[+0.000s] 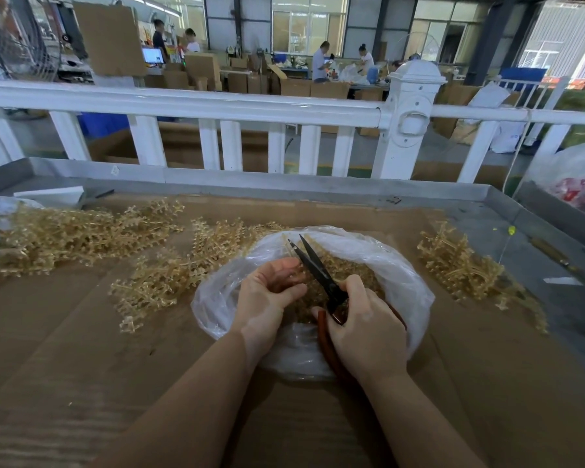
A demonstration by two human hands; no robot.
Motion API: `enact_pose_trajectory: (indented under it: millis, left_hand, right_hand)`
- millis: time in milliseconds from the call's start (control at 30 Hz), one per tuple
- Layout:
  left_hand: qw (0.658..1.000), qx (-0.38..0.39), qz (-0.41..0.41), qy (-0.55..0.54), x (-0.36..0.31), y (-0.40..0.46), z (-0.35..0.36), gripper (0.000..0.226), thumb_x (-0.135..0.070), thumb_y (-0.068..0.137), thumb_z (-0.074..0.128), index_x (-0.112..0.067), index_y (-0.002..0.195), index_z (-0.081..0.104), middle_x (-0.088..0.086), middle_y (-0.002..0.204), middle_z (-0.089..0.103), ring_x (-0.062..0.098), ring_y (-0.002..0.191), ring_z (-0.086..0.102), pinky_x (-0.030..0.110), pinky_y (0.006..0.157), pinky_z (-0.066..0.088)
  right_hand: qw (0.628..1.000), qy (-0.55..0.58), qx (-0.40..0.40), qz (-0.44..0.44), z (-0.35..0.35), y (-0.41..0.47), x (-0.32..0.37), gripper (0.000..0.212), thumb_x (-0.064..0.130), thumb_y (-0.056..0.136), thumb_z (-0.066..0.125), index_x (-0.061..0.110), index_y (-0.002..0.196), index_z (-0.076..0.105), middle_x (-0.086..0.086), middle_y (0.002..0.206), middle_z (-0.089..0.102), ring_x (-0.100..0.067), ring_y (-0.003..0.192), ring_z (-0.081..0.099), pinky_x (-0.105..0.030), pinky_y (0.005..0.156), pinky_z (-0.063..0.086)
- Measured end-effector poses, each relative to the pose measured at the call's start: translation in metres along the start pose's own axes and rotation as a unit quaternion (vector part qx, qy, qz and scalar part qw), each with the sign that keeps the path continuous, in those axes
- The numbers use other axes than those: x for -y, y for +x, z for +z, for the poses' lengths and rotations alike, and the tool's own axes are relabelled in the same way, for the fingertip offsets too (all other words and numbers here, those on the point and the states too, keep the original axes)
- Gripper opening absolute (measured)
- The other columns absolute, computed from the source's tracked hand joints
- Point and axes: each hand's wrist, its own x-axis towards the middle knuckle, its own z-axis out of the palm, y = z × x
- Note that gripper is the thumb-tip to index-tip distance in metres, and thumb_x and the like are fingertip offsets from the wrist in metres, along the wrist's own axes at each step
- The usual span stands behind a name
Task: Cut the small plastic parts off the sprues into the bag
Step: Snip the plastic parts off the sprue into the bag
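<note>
A clear plastic bag (402,282) lies open on the cardboard in front of me, holding a heap of small amber parts (355,268). My left hand (267,295) holds an amber sprue over the bag, its fingers curled round it. My right hand (362,325) grips the red-brown handles of black-bladed scissors (318,268). The blades are parted and point away from me, with the sprue's thin tip (289,246) beside them.
Piles of amber sprues lie left of the bag (75,234), (169,275) and on the right (460,265). Brown cardboard (81,366) covers a metal tray table (487,194). A white fence (217,106) stands behind it. A bag (574,177) sits far right.
</note>
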Motion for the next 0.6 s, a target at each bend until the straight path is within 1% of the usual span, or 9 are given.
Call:
enact_pose_trajectory:
  millis: [133, 233, 367, 500, 600]
  left_hand:
    - [1.000, -0.005, 0.004, 0.004, 0.004, 0.004, -0.003, 0.041, 0.020, 0.074, 0.064, -0.015, 0.094, 0.068, -0.004, 0.077, 0.070, 0.003, 0.077, 0.066, 0.015, 0.072, 0.053]
    - [1.000, -0.005, 0.001, -0.014, 0.006, 0.006, -0.006, 0.039, 0.021, 0.073, 0.064, -0.013, 0.094, 0.067, -0.006, 0.071, 0.069, 0.002, 0.071, 0.065, 0.014, 0.069, 0.052]
    - [0.998, -0.015, -0.021, -0.064, 0.004, 0.008, -0.005, 0.038, 0.025, 0.073, 0.059, -0.010, 0.088, 0.064, -0.007, 0.066, 0.067, 0.003, 0.067, 0.064, 0.015, 0.066, 0.053]
    - [0.992, -0.034, -0.060, -0.107, 0.000, 0.010, -0.003, 0.037, 0.026, 0.074, 0.056, -0.008, 0.085, 0.062, -0.006, 0.062, 0.066, 0.008, 0.064, 0.063, 0.016, 0.063, 0.054]
    - [0.988, -0.039, -0.080, -0.130, -0.003, 0.010, -0.003, 0.035, 0.027, 0.075, 0.054, -0.006, 0.084, 0.061, 0.000, 0.067, 0.066, 0.013, 0.070, 0.062, 0.018, 0.062, 0.055]
  right_hand:
    - [1.000, -0.001, -0.005, 0.001, 0.000, -0.001, -0.001, 0.042, 0.044, 0.081, 0.069, 0.013, 0.108, 0.058, -0.001, 0.083, 0.065, -0.019, 0.077, 0.063, -0.019, 0.060, 0.037]
    - [1.000, -0.005, 0.011, -0.005, -0.002, 0.000, 0.001, 0.044, 0.048, 0.083, 0.065, 0.015, 0.111, 0.056, 0.000, 0.088, 0.065, -0.017, 0.081, 0.062, -0.018, 0.061, 0.036]
    - [0.999, 0.042, 0.024, 0.016, -0.009, 0.004, 0.003, 0.041, 0.052, 0.083, 0.063, 0.020, 0.106, 0.051, 0.003, 0.090, 0.064, -0.015, 0.084, 0.061, -0.019, 0.063, 0.034]
    - [0.994, 0.088, 0.064, 0.020, -0.020, 0.008, 0.005, 0.037, 0.056, 0.082, 0.060, 0.027, 0.096, 0.042, 0.008, 0.087, 0.060, -0.010, 0.081, 0.054, -0.019, 0.063, 0.034]
    - [0.991, 0.089, 0.101, -0.001, -0.026, 0.009, 0.007, 0.036, 0.056, 0.082, 0.059, 0.028, 0.095, 0.041, 0.008, 0.088, 0.060, -0.010, 0.084, 0.055, -0.022, 0.067, 0.040]
